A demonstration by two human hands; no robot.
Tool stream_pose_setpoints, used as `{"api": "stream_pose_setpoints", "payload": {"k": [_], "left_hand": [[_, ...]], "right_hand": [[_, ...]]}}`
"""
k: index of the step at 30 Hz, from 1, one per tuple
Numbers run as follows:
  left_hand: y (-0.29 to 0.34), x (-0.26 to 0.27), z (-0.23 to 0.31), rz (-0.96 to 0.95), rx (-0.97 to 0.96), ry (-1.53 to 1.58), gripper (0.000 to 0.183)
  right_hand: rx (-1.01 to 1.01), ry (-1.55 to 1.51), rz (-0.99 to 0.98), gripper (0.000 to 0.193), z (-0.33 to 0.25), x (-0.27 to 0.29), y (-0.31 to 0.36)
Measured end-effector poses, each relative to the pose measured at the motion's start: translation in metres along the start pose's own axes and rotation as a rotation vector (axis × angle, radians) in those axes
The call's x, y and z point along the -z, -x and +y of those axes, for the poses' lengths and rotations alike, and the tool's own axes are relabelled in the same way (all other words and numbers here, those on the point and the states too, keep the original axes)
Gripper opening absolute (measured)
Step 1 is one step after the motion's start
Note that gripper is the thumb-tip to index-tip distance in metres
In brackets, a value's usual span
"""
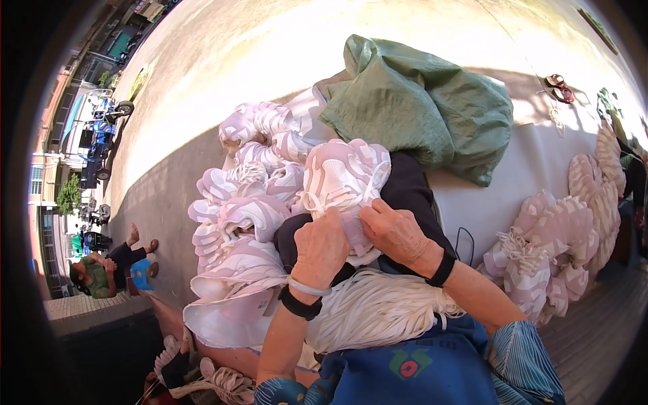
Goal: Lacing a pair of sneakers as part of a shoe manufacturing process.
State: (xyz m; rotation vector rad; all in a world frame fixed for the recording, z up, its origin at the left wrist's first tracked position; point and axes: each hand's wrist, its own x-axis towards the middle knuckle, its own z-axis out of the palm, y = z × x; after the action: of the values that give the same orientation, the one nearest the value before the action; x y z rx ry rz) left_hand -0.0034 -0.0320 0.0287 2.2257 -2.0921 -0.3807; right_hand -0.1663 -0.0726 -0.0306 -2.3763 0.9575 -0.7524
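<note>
A smooth, pale surface (466,192) stretches right of the frame's centre; whether it is raised or spread on the ground cannot be told. A crumpled green sack (425,111) lies over its upper part, and a heap of pink-and-white shoes (540,253) sits by its lower right edge. At centre, a dark-trousered lap (413,177) bears a bundle of cream laces (378,310). Concrete floor (202,74), sunlit above and shaded at left, carries reddish sandals (559,88) at upper right.
</note>
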Motion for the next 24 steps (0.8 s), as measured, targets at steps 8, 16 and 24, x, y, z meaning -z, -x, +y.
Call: {"api": "stream_pose_setpoints", "payload": {"k": [8, 16, 24], "left_hand": [[0.003, -0.012, -0.014, 0.051, -0.007, 0.325, 0.011], [0.01, -0.008, -0.007, 0.093, 0.015, 0.127, 0.008], [0.002, 0.002, 0.002, 0.022, 0.007, 0.036, 0.006]], "right_hand": [[-0.021, -0.005, 0.002, 0.009, -0.002, 0.0, -0.001], [-0.073, -0.073, 0.024, 0.011, -0.001, -0.003, -0.001], [-0.056, -0.063, 0.022, 0.01, -0.001, 0.0, -0.001]]}}
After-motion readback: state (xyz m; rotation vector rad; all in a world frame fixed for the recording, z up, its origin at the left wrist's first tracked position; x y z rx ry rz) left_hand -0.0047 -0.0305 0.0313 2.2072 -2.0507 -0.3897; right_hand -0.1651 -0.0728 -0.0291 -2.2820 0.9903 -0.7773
